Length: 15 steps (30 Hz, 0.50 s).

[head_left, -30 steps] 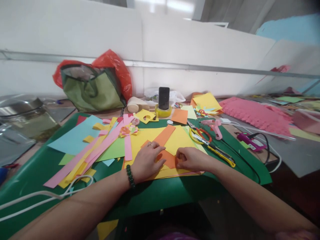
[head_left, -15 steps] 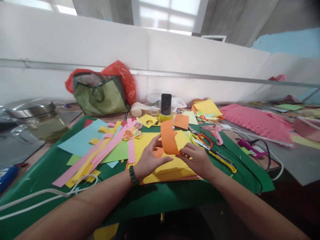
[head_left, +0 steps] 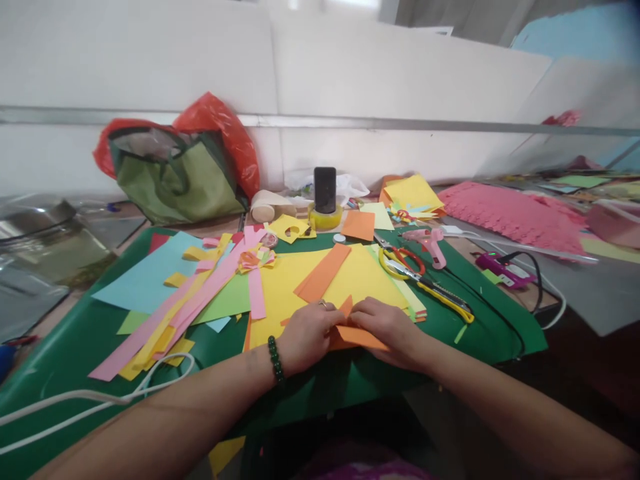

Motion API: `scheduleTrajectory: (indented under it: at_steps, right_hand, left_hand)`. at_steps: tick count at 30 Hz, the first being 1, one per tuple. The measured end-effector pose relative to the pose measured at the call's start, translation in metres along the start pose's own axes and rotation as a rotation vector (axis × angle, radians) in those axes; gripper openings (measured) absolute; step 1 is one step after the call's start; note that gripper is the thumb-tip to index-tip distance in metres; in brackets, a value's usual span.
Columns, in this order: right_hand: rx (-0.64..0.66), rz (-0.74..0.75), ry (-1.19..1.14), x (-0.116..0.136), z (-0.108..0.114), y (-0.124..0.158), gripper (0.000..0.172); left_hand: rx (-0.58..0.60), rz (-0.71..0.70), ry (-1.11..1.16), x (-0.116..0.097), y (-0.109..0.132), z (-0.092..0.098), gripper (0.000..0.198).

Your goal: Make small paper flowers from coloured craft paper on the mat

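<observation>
My left hand (head_left: 309,333) and my right hand (head_left: 387,327) are close together at the front edge of the yellow paper sheets (head_left: 280,283). Both have their fingers closed on a piece of orange paper (head_left: 361,337), which sticks out between and below them. Part of that piece is hidden by my fingers. Just beyond my hands, a folded orange paper strip (head_left: 324,272) lies slanted on the yellow sheets. A small orange point of paper rises between my fingertips.
Pink and yellow strips (head_left: 200,303) and a ribbon-like paper flower (head_left: 256,259) lie left. To the right are scissors (head_left: 400,265), a yellow cutter (head_left: 445,300) and a pink glue gun (head_left: 427,245). A phone (head_left: 325,190) stands behind on yellow tape (head_left: 325,219). A white cable (head_left: 100,393) crosses front left.
The orange strip held up in my hands now lies on the yellow sheets. My hands have come down and nearer, together on another orange piece. The view has tilted down.
</observation>
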State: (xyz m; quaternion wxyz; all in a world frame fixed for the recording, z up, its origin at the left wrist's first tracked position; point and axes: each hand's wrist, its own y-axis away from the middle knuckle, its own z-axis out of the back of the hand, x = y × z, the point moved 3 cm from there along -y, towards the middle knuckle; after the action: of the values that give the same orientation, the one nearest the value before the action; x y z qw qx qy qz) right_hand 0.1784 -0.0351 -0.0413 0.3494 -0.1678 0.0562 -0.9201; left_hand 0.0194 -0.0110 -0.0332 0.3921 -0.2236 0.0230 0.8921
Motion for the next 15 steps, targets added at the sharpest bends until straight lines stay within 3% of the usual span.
scheduleTrajectory:
  at_steps: [4,8,15]
  right_hand:
    - [-0.037,-0.079,-0.247,-0.012,-0.003,0.003,0.02]
    - [-0.028,-0.26,-0.421,-0.017,0.001,-0.003,0.015]
    - [-0.003,-0.456,-0.381,-0.019,0.005,-0.017,0.026]
  left_hand:
    - [0.01,0.11,0.023,0.008,-0.003,0.0,0.025]
    - [0.059,0.188,0.056,0.014,-0.007,0.005,0.021]
    - [0.062,0.206,0.144,0.016,-0.007,0.008,0.014]
